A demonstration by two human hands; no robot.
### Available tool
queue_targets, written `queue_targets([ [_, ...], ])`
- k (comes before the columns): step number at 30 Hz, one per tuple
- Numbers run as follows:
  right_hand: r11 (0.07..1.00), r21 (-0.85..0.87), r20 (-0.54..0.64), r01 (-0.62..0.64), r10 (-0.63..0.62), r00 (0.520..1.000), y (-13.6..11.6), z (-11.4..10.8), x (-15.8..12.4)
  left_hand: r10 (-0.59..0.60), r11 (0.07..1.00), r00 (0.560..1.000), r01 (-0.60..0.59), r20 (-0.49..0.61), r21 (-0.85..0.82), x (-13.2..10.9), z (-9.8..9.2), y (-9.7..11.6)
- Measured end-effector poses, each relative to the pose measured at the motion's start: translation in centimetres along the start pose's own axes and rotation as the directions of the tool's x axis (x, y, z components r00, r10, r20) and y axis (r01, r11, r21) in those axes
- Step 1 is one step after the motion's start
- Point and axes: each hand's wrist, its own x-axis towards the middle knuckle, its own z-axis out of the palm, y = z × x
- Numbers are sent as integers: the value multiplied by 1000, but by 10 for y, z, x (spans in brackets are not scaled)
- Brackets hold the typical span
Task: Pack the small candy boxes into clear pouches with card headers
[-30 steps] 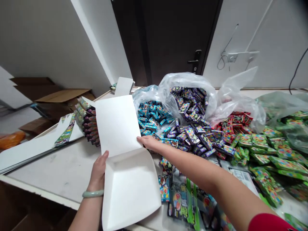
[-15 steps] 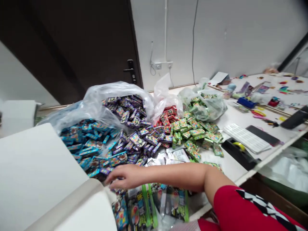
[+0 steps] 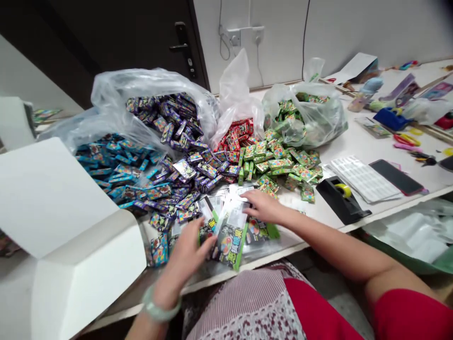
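A second earlier my left hand (image 3: 187, 255) had steadied the open white cardboard box (image 3: 71, 264) while my right hand (image 3: 264, 207) lay at the fold of its lid; by this moment both had left the box and come together over the glossy printed zip pouches with green edges (image 3: 230, 233) that lay at the near edge of the white table (image 3: 357, 141). My left fingers were closed round the lower left edge of the top pouch, thumb over its face, pinching it; my right hand lay flat and loosely spread on the upper right of the same stack, fingertips pressing the clear top strip. The box sat empty and unheld, well off to the left of my left hand. Just beyond my fingertips spread the heaps of small wrapped packets: blue packets (image 3: 113, 165) and purple packets (image 3: 177, 141) ahead of the left hand, red packets (image 3: 238, 136) and green packets (image 3: 279, 160) ahead of the right. A black tape dispenser (image 3: 341, 203) stood to the right of my right hand. I judged that the work had turned from setting up the box to taking a pouch.
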Motion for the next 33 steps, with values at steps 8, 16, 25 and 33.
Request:
queue_targets([
  [8, 991, -106, 31, -82, 86, 996, -30, 45, 15, -82, 908, 980, -1, 180, 419, 23, 53, 24],
  [16, 974, 174, -28, -146, 153, 988, -26, 13, 34, -35, 994, 994, 45, -105, 98, 21, 58, 10],
  [25, 679, 720, 245, -142, -58, 968, -33, -55, 37, 306, 952, 944, -308, -124, 4, 42, -14, 38],
  [33, 490, 871, 86, -27, -98, 991, -42, -37, 54, 453, 883, 869, -406, -198, 236, 65, -11, 22],
])
